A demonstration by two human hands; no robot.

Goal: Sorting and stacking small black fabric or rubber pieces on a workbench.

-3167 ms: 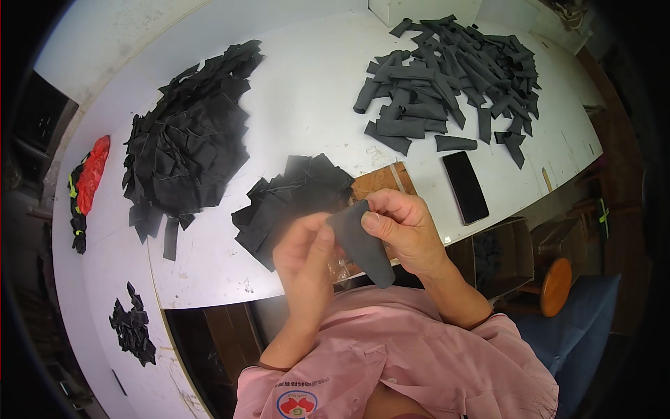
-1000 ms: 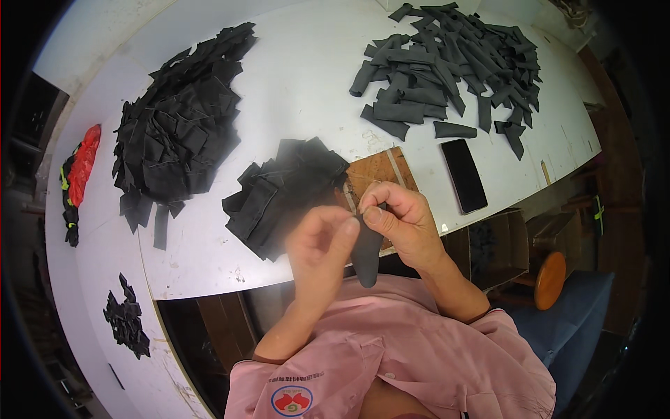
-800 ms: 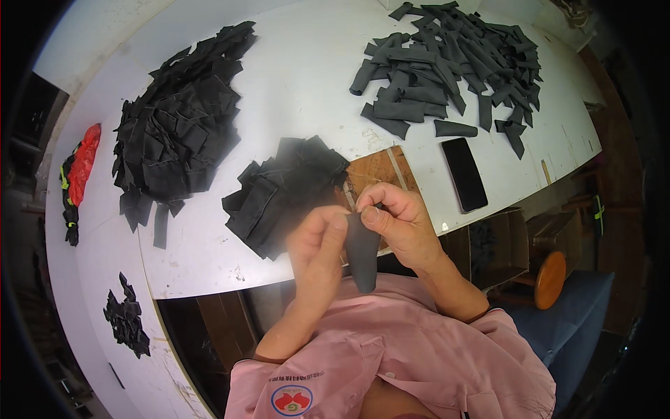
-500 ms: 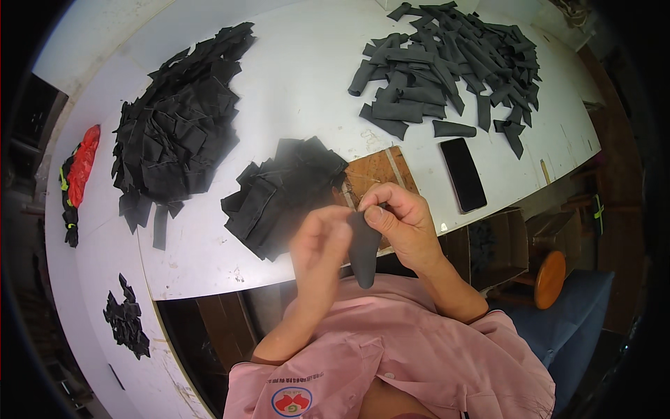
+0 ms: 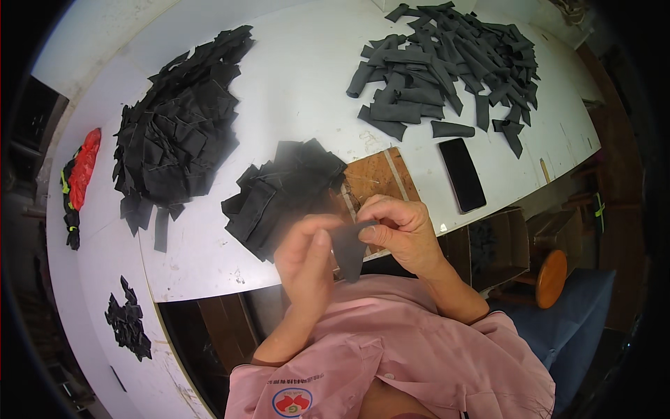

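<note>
A small dark grey fabric piece [image 5: 350,253] hangs between my two hands, just past the table's front edge, its narrow end pointing down toward my lap. My left hand [image 5: 307,255] pinches its upper left edge with thumb and fingers. At the upper right corner, my right hand [image 5: 398,230] grips the same fabric between thumb and curled fingers. Just beyond my left hand lies a stack of flat black fabric pieces [image 5: 279,192]. A brown wooden board [image 5: 380,176] with pale strips lies on the table behind my right hand.
A large heap of flat black pieces [image 5: 178,129] covers the table's left. Rolled dark grey fabric pieces [image 5: 447,66] are piled at the far right, with a black phone [image 5: 461,174] nearer me. A small black pile [image 5: 128,320] and a red bag [image 5: 85,166] lie farther left.
My hands have moved apart, the left one going left and slightly down. The fabric piece, narrow and upright before, is now spread wider at its top.
</note>
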